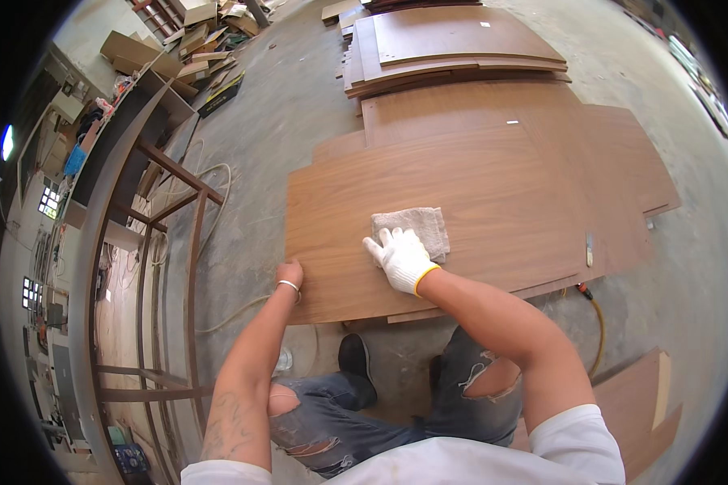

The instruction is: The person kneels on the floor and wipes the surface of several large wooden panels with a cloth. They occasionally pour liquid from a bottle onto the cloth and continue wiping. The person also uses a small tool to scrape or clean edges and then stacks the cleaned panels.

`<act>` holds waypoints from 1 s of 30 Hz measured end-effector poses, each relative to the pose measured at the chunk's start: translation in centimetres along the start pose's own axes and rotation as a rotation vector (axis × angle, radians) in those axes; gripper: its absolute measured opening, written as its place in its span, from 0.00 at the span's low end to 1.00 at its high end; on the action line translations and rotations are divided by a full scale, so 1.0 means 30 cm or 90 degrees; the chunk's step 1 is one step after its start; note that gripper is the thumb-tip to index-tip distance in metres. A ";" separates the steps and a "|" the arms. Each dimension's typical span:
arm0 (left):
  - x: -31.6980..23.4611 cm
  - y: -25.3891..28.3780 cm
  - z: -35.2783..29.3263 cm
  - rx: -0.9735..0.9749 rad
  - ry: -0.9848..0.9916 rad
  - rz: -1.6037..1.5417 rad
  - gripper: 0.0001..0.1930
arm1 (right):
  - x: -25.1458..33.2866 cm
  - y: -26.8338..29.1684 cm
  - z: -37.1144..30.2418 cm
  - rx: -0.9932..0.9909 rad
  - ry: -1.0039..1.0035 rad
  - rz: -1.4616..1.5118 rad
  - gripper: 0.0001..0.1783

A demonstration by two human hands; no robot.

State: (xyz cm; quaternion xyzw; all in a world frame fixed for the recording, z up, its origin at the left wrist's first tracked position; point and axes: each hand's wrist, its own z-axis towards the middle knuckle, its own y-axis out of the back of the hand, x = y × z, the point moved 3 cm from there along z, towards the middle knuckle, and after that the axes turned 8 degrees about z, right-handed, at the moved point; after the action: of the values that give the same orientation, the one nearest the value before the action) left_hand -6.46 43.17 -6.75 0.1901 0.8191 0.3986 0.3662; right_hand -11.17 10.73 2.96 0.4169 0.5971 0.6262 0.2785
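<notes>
A brown wood-grain panel (477, 186) lies on top of a stack in front of me. My right hand (403, 259), in a white knitted glove with a yellow cuff, presses down on a folded beige cloth (429, 226) near the panel's middle. Its fingers are spread over the cloth's near-left part. The cloth rests flat on the wood. My bare left hand (289, 275), with a white band at the wrist, is closed over the panel's left edge, close to the near corner; its fingertips are partly hidden.
A utility knife (589, 249) lies at the panel's right side. More boards (461, 40) are stacked beyond. A dark wooden frame (194, 267) stands to the left. A yellowish hose (600, 331) runs along the floor at right, near loose boards (631, 404). Cardboard boxes (137, 52) heap up far left.
</notes>
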 end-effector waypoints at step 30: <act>-0.635 0.505 -1.276 -0.066 -1.252 0.134 0.07 | -0.113 0.035 0.011 -0.011 -0.034 0.067 0.17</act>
State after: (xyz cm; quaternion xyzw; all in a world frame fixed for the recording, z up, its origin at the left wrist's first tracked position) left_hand -22.37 21.25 29.62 0.4923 0.1107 0.1290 0.8537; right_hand -9.04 7.89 3.32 0.4618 0.5613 0.6336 0.2650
